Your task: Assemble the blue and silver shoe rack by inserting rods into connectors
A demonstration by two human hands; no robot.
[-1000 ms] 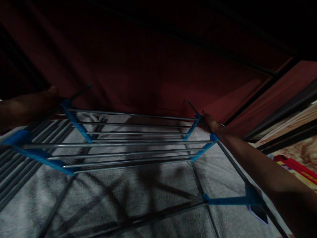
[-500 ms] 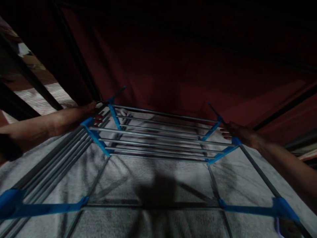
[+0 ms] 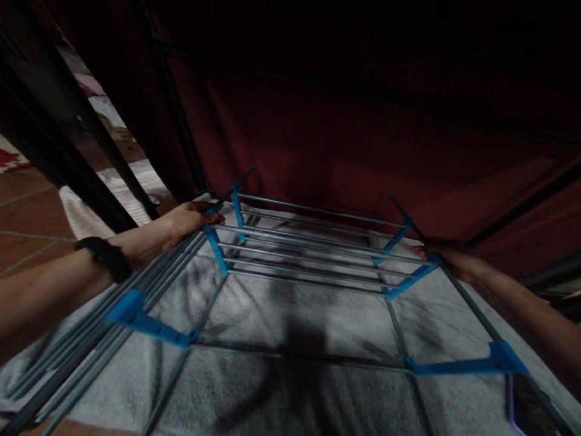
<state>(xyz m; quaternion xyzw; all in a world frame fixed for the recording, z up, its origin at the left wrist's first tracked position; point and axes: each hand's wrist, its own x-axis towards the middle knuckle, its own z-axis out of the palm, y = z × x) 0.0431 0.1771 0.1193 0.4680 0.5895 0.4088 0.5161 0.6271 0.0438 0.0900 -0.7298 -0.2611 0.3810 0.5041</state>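
A rack of grey metal tubes (image 3: 313, 281) with blue plastic brackets lies in front of me on a grey cloth. At its left side, my left hand (image 3: 193, 218) closes on the rack beside a blue bracket (image 3: 218, 248). My right hand (image 3: 449, 254) is closed at the opposite side tube, beside another blue bracket (image 3: 415, 278); part of its fingers is hidden behind the tube. Nearer to me, two more blue brackets hold the frame at the left (image 3: 147, 321) and the right (image 3: 463, 366).
The grey cloth (image 3: 354, 399) spreads beneath the rack. A dark red curtain (image 3: 327, 133) hangs behind, with black metal bars (image 3: 49, 133) at the left. Beyond them are a striped cloth (image 3: 91, 209) and a tiled floor (image 3: 27, 212). A purple-edged object (image 3: 509, 402) lies low at the right.
My left hand and the left side of the rack appear farther right in view, as the camera has shifted. The fingers of my right hand, extended before, are now drawn in at the tube.
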